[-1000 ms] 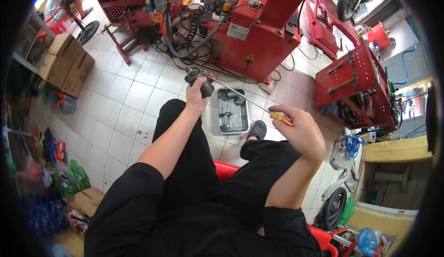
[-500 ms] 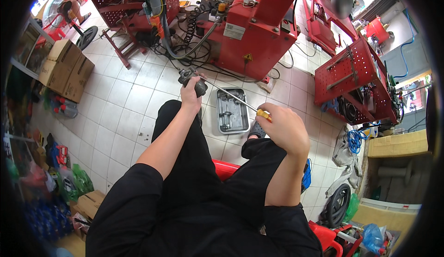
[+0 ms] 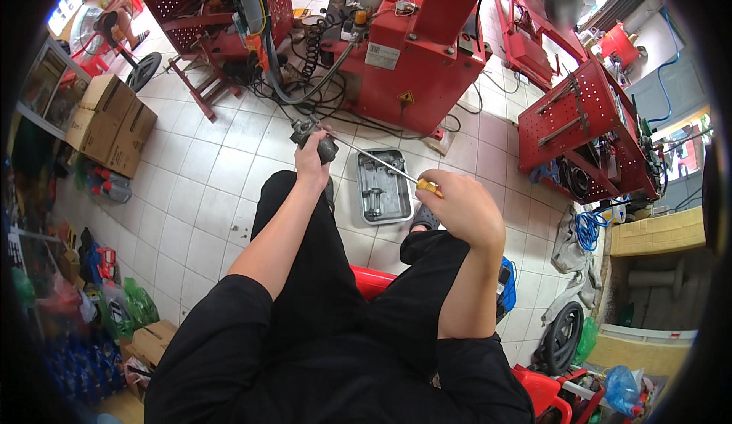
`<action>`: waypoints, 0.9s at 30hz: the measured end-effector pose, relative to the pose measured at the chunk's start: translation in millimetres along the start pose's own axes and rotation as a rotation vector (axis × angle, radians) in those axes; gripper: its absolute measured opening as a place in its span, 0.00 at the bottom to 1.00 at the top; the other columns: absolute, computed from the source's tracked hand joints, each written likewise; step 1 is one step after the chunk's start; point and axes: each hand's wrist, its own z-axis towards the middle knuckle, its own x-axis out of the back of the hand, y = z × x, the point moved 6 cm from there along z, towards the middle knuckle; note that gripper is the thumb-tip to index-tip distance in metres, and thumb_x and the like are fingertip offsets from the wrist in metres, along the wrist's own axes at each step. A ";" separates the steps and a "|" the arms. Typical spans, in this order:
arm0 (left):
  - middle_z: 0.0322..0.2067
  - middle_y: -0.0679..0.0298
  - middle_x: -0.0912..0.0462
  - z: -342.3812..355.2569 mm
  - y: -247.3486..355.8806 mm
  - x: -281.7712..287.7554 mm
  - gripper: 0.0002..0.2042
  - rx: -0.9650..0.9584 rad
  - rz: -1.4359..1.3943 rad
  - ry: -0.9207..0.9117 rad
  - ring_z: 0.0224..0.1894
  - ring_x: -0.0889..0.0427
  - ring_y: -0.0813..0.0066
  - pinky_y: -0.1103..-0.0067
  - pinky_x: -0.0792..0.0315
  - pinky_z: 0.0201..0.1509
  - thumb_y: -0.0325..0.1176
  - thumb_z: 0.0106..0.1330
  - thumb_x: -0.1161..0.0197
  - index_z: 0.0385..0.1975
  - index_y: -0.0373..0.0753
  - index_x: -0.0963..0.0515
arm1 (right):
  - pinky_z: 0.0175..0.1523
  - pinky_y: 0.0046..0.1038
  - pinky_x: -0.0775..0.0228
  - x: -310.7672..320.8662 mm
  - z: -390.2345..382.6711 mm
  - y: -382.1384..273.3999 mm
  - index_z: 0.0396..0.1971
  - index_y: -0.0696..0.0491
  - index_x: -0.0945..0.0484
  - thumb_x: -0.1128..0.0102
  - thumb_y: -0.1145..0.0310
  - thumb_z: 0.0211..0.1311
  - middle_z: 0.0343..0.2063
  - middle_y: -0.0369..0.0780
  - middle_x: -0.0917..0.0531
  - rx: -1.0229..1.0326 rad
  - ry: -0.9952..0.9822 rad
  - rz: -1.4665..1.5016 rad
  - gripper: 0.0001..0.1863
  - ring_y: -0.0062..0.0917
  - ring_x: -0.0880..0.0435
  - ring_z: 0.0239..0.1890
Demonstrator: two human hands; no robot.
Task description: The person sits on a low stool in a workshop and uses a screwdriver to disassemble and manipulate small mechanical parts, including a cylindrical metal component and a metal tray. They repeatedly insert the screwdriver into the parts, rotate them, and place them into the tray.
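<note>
My left hand [image 3: 311,157] is closed around a dark grey metal part [image 3: 327,149] that looks like a carburetor, held above the floor past my left knee. In my closed right hand [image 3: 467,209] is a long screwdriver [image 3: 381,162] with a yellow handle. Its thin shaft slants up and left to the metal part; the tip is hidden near my left fingers, so I cannot tell whether it sits in a screw. Beneath the shaft, on the tiles, lies a grey metal tray [image 3: 384,220] with several metal parts in it.
A red lift machine [image 3: 412,81] with black cables and hoses stands ahead. To the right is a red perforated cart [image 3: 557,130]; to the left, cardboard boxes [image 3: 110,123]. I sit on a red chair [image 3: 371,281]. A person [image 3: 99,24] sits far left.
My right hand and the screwdriver handle have shifted slightly left. The view has tilted a little, and my left hand still grips the metal part.
</note>
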 end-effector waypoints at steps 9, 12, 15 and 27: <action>0.34 0.61 0.22 -4.9 1.7 -2.2 0.09 0.004 0.076 0.003 0.37 0.22 0.70 0.78 0.30 0.39 0.26 0.57 0.43 0.38 0.40 0.29 | 0.44 0.38 0.30 -0.5 -0.7 -2.7 0.38 0.54 0.21 0.49 0.61 0.56 0.28 0.47 0.18 -0.017 -0.023 0.003 0.15 0.42 0.20 0.35; 0.34 0.61 0.22 -5.0 2.7 -2.8 0.09 0.010 0.085 0.001 0.37 0.21 0.70 0.78 0.29 0.39 0.26 0.57 0.42 0.38 0.40 0.29 | 0.44 0.38 0.30 -0.4 -0.2 -3.5 0.38 0.54 0.21 0.49 0.61 0.56 0.29 0.48 0.18 -0.025 -0.031 0.010 0.16 0.42 0.20 0.35; 0.34 0.62 0.22 -5.9 3.6 -3.2 0.09 0.010 0.087 0.007 0.37 0.21 0.69 0.78 0.29 0.40 0.27 0.57 0.42 0.38 0.40 0.29 | 0.45 0.38 0.30 -1.9 0.6 -2.6 0.38 0.54 0.21 0.49 0.60 0.56 0.29 0.48 0.18 -0.017 -0.027 0.008 0.16 0.42 0.20 0.36; 0.34 0.63 0.22 -7.2 1.6 -3.0 0.10 0.030 0.083 0.044 0.39 0.21 0.68 0.76 0.29 0.43 0.30 0.57 0.40 0.38 0.41 0.28 | 0.46 0.37 0.30 -3.9 4.2 0.5 0.39 0.54 0.21 0.48 0.61 0.56 0.31 0.48 0.18 -0.036 -0.032 0.016 0.16 0.41 0.20 0.37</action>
